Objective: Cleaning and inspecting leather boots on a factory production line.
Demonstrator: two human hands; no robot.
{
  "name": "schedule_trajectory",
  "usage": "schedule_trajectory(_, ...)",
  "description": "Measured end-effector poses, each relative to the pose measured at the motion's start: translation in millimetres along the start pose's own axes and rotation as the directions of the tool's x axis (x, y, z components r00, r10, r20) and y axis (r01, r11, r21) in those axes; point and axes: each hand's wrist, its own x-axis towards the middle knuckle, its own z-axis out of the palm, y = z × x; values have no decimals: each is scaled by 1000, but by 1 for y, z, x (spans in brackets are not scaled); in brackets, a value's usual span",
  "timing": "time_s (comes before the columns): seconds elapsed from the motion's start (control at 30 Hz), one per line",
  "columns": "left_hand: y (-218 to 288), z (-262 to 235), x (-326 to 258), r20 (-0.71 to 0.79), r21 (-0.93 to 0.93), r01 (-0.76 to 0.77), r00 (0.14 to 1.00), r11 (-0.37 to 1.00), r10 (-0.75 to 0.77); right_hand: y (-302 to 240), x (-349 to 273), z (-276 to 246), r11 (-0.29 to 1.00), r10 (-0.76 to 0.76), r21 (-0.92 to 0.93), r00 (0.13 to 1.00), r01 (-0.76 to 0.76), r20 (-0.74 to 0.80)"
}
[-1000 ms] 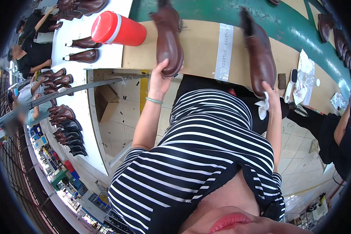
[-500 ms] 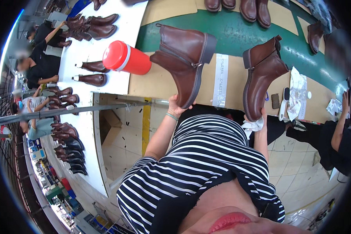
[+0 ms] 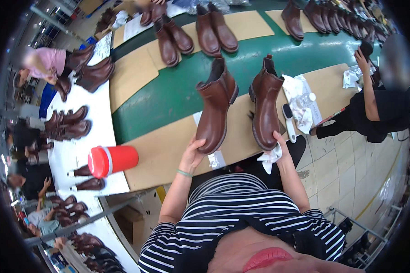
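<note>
the green conveyor belt (image 3: 168,91) runs across the upper part of the view, and everything here is placed against it. tan cardboard sheets (image 3: 168,150) lie along its near edge, and more brown boots stand in pairs on it farther off, among them a pair (image 3: 216,32) near the middle and another pair (image 3: 173,38) just beside that.

over the near edge of the belt two brown ankle boots are held up side by side, apart from each other, toes pointing toward the person. the left boot (image 3: 216,107) is tilted, its sole facing down toward the cardboard; the left hand (image 3: 192,152) is closed around its toe end from below. the right boot (image 3: 265,107) stands more upright; the right hand (image 3: 280,145) grips its toe end and also has a white cloth (image 3: 269,160) bunched under the fingers.

to the left of the belt, on a white table (image 3: 100,132), a red cylindrical container (image 3: 111,160) with a white band lies on its side. at the right end of the near cardboard sit crumpled white cloths (image 3: 298,98) and a small brush (image 3: 289,123).

beyond the belt's right end another person in black (image 3: 378,113) holds up a dark boot (image 3: 366,48).
</note>
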Motion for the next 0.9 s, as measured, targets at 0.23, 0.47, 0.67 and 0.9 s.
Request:
schedule_trajectory(0.23, 38, 112, 233, 263, -40, -27, 964, 999, 37, -159, 155, 56, 960, -220, -195, 972, 200, -85)
schedule_trajectory(0.47, 39, 159, 390, -66, 505, -14, 996, 863, 55, -252, 325, 15, 968, -245, -153, 859, 196, -449)
schedule_trajectory(0.67, 131, 114, 430, 582, 813, -313, 445, -490, 681, -165, 286, 6, 983, -33, -181, 975, -8, -222)
schedule_trajectory(0.9, 224, 150, 501, 132, 826, 165, 873, -539, 470, -79, 171, 57, 935, -57, -352, 998, 44, -26)
